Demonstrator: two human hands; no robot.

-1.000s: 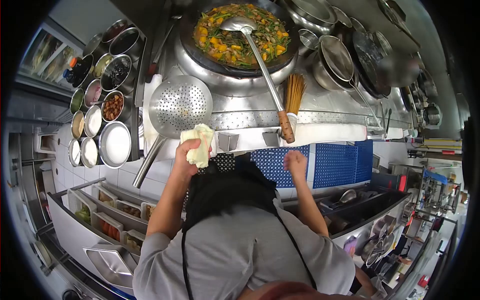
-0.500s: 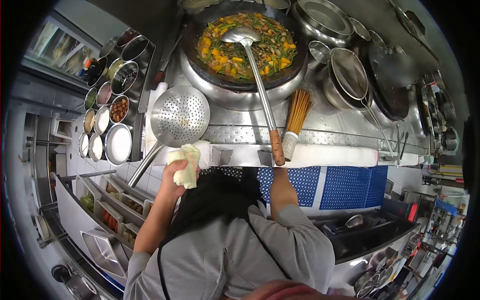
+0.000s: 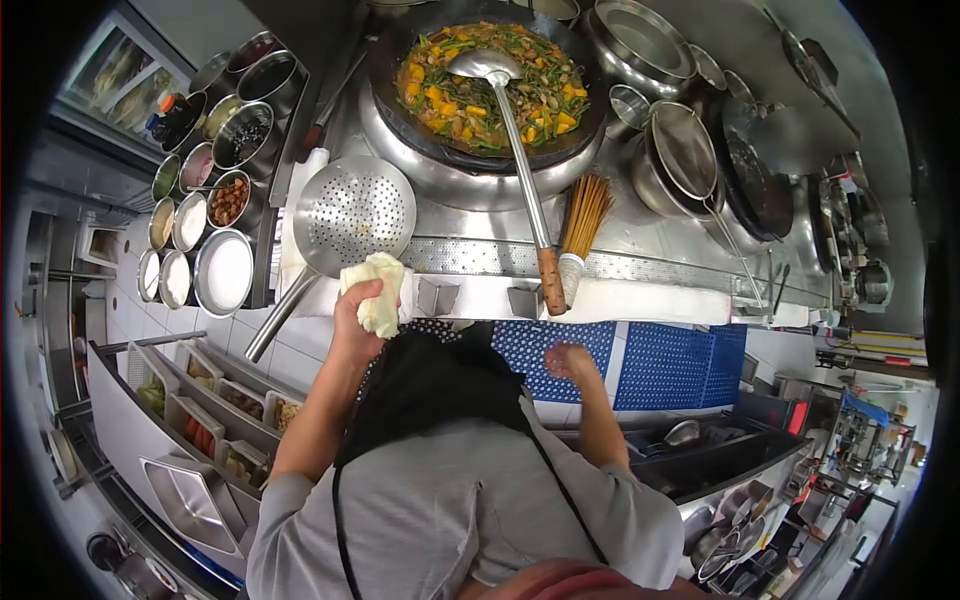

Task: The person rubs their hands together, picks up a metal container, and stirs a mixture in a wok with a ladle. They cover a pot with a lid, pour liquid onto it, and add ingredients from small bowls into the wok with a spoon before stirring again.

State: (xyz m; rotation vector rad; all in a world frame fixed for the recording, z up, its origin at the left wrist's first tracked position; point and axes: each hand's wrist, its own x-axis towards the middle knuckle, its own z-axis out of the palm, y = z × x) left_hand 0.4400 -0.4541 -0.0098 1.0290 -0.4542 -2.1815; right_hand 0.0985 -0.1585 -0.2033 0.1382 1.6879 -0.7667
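My left hand (image 3: pixel 358 312) is closed around a folded pale yellow cloth (image 3: pixel 378 290), just in front of the stove's edge. Close above it a perforated strainer ladle (image 3: pixel 355 215) lies on the stove, its metal handle slanting down to the left. My right hand (image 3: pixel 570 363) hangs below the counter edge over the blue mat; its fingers are blurred. Nearest to it is the wooden handle end of a large wok ladle (image 3: pixel 520 165), whose bowl rests in the food. The wok (image 3: pixel 382 75) holds cut vegetables with orange chunks and green strips. Beside the ladle handle lies a bamboo brush (image 3: pixel 583 220).
Metal pots of seasonings (image 3: pixel 225 270) stand at the left. A wire strainer (image 3: pixel 685 150) rests on a pot at the right, near stacked metal bowls (image 3: pixel 640 40). An open drawer of food bins (image 3: pixel 190 400) juts out at lower left.
My right hand has come away from the ladle handle's end at the counter edge, down and slightly right. My left hand with the cloth has risen a little. The view has shifted slightly.
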